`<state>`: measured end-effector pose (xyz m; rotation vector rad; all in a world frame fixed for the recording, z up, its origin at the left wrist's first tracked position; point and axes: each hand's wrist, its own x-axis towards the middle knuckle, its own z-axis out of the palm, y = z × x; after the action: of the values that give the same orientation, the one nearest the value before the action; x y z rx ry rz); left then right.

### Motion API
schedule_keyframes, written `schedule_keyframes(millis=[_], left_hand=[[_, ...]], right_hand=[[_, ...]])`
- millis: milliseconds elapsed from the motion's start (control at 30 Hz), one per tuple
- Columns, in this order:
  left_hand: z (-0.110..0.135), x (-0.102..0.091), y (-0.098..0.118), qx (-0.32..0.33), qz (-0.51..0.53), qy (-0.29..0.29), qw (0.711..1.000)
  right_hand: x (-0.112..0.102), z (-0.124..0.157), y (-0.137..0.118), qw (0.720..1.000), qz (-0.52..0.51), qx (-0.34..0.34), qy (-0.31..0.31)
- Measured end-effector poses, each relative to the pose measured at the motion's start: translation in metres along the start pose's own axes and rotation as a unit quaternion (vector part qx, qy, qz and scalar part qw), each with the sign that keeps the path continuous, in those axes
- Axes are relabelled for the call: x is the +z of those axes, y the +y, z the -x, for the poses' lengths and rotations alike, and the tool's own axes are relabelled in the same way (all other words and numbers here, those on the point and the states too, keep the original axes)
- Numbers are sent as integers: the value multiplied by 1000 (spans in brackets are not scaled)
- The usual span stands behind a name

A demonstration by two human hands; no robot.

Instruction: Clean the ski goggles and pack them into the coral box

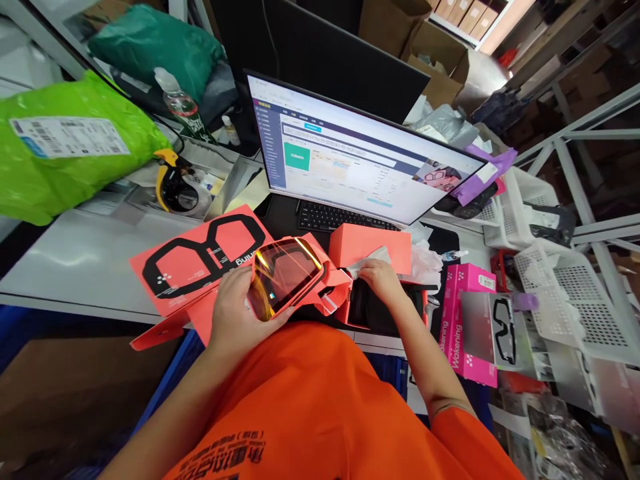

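With my left grip (pixel 235 307) I'm grasping a pair of goggles (pixel 287 277) by the near left edge; the thumb is running along the lower rim, and the other fingers are going partly out of sight behind the frame. The orange mirrored lens is facing up toward my camera and catching bright yellow streaks. From the frame's right end a coral strap (pixel 333 293) is bunching in the space between that grip and my right grip (pixel 381 280). With the right one I'm pinching a pale wrap (pixel 376 255), crumpled and thin, over an open coral box (pixel 370 239). The box is standing right under that grip, a coral panel rising on its far side; dark contents are showing inside, too shaded for me to make out.

To the left of my left grip, and reaching beyond it, a printed card (pixel 200 257) is lying on the tabletop (pixel 90 260), showing a black goggle outline. Straight beyond both grips I'm seeing a black keyboard (pixel 343 217) under the lower edge of a lit monitor (pixel 350 160). Farther beyond the left grip, off to its left, a yellow-and-black tape dispenser (pixel 167 180) is resting, and a lime-green parcel (pixel 75 160) is sitting farther out. To the right of my right grip, white plastic (pixel 425 265) is lying just beside the box, and pink cartons (pixel 455 320) are standing well apart, with white perforated baskets (pixel 575 293) sitting past them.
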<state>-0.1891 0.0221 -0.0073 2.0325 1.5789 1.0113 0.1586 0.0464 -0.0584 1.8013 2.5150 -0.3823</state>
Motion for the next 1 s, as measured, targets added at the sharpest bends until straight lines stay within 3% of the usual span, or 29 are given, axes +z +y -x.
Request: schedule_keyframes(millis=[433,733,867,1000], left_hand=[[-1,0,3,35,-15,30,999],[-9,-18,17,59,16,-12,998],[-7,-22,18,112,35,-9,993],[-7,-23,24,156,41,-8,987]], right_hand=[[15,9,18,999,6,1,42],[3,10,30,997,-27,15,74],[-18,21,17,970,-94,115,192],[-52,42,-25,870,-122,247,409]])
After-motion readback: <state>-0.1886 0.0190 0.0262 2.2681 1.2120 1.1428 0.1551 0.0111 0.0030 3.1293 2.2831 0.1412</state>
